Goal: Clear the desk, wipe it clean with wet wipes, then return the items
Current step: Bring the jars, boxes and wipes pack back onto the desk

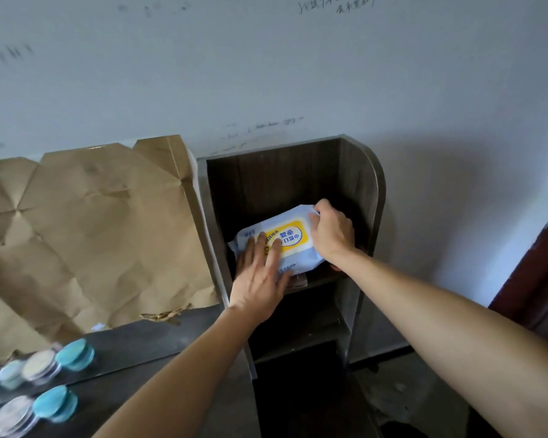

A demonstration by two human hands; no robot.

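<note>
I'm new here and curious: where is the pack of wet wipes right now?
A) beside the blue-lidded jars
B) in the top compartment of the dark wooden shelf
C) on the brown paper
B: the pack of wipes is in the top compartment of the shelf, left hand flat on it, right hand gripping its end.

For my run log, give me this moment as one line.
object: wet wipes pack on upper shelf of shelf unit | left hand: fingers flat on pack | right hand: grips pack's right end
</note>
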